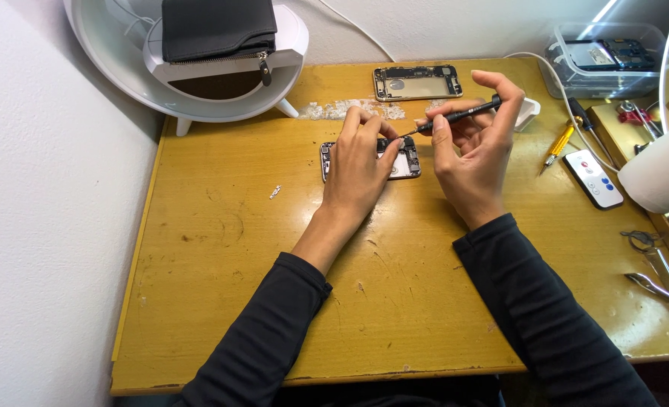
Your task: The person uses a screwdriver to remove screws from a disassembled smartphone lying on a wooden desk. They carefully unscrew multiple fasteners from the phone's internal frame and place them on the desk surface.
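Observation:
An opened phone body (408, 163) lies on the yellow wooden desk (221, 249), its inner parts showing. My left hand (359, 162) rests on it and pins it down, covering its middle. My right hand (476, 147) grips a thin black screwdriver (459, 115), tilted, with its tip at the phone's upper edge beside my left fingertips. A second phone shell (417, 82), gold-rimmed, lies farther back on the desk.
A white round stand (199, 105) carries a black zipped pouch (217, 29) at the back left. A tiny metal part (275, 191) lies left of the phone. At right: yellow screwdriver (559, 145), white remote (593, 178), clear parts box (604, 59), tweezers (662, 279), white lamp (662, 173).

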